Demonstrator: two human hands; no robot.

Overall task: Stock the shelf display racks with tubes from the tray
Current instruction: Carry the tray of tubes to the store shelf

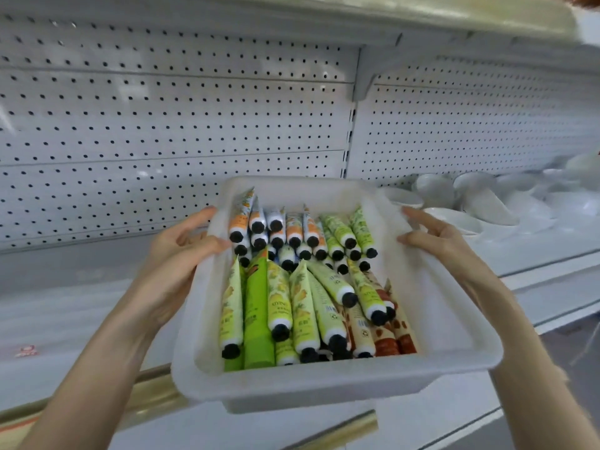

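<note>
A white plastic tray [324, 381] is held up in front of a white shelf [74, 306]. It is packed with several tubes [311, 277] with black caps: orange and white ones at the far end, green, yellow and red-patterned ones nearer me. My left hand [175, 254] grips the tray's left rim, thumb over the edge. My right hand [435, 235] grips the right rim near the far corner. No display rack is in view.
A white pegboard wall [162, 125] backs the shelf, with an upper shelf overhead. White ceramic dishes [480, 203] are stacked on the shelf to the right. A gold-coloured rail [152, 394] runs along the lower front edge.
</note>
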